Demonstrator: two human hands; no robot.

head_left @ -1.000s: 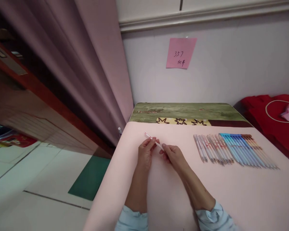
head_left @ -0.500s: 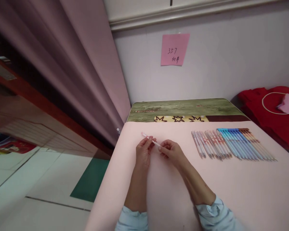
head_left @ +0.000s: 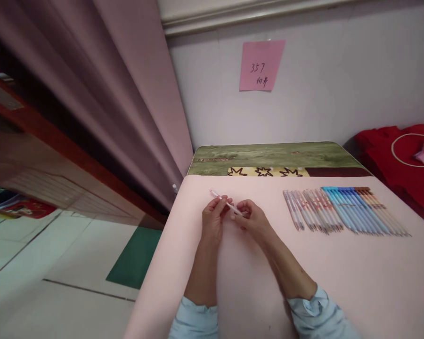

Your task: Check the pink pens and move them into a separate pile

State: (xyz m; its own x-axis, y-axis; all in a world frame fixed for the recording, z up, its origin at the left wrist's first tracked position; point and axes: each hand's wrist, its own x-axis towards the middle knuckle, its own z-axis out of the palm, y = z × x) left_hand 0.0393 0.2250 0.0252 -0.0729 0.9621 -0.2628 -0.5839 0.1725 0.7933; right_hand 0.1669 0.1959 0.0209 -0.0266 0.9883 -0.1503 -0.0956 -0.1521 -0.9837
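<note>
A slim white pen (head_left: 235, 208) with a reddish pattern near its upper left end is held slantwise over the table's pink cover. My left hand (head_left: 214, 219) pinches it around the middle, thumb and fingers closed. At the lower right end my right hand (head_left: 252, 219) grips it between thumb and curled fingers, which hide that tip. Off to the right, a row of pens lies side by side: whitish and red-patterned pens (head_left: 314, 209), then blue pens (head_left: 355, 209), then brown-orange pens (head_left: 383, 212).
The pink cover (head_left: 339, 282) leaves a green patterned table edge (head_left: 268, 153) showing at the back. A pink note (head_left: 261, 66) hangs on the wall. Red cloth (head_left: 385, 160) lies beyond the right edge; a mauve curtain (head_left: 141, 94) hangs at left.
The view has shifted slightly. My right hand's fingers have shifted on the pen's lower right end; both hands still hold it.
</note>
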